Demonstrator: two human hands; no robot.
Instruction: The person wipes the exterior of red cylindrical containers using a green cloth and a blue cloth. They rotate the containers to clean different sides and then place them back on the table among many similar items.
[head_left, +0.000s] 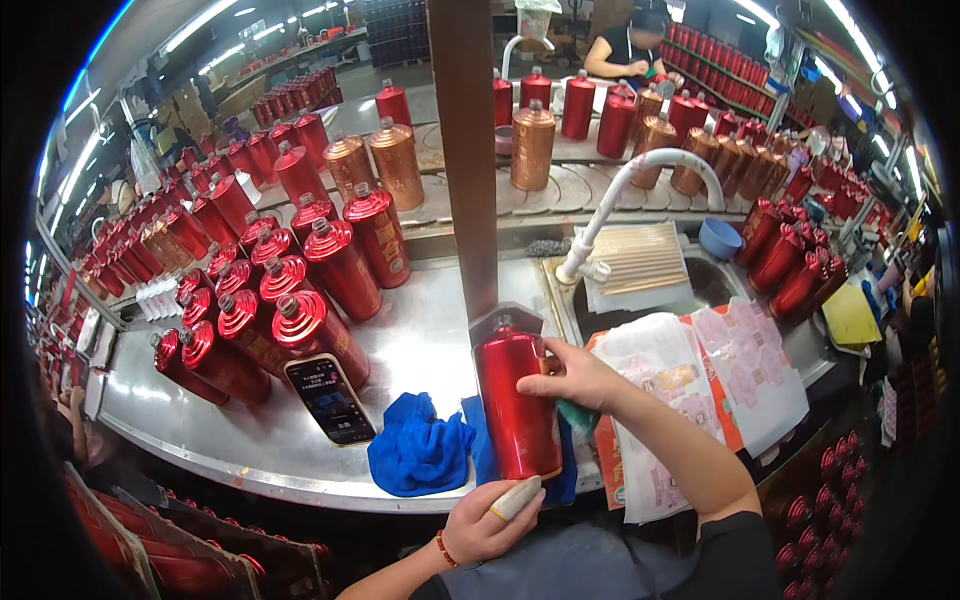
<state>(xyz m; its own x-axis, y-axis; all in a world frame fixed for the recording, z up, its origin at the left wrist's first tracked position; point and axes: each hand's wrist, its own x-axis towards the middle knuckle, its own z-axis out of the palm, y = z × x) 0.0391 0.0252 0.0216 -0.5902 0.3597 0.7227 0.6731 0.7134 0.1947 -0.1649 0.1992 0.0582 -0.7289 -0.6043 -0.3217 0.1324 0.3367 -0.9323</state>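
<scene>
A shiny red bottle (pixel 515 410) stands tilted before me at the bench's front edge, over a blue cloth. My left hand (pixel 492 522) grips its base from below; one finger wears a pale finger cover. Around the bottle's right side wraps my right hand (pixel 578 377), thumb across the front. A piece of green cloth (pixel 578 420) shows under that hand. Left of the bottle lies a crumpled blue cloth (pixel 420 445). Printed sheets with red and pink patterns (pixel 660 395) lie to the right, beside my right forearm.
Red bottles (pixel 335 265) crowd the metal bench's left side, with a phone (pixel 330 400) leaning by them. A brown post (pixel 465 150) rises ahead. A white tap (pixel 640 175) arches over a sink (pixel 710 280) near a blue bowl (pixel 720 238). Another person (pixel 625 55) works beyond the conveyor.
</scene>
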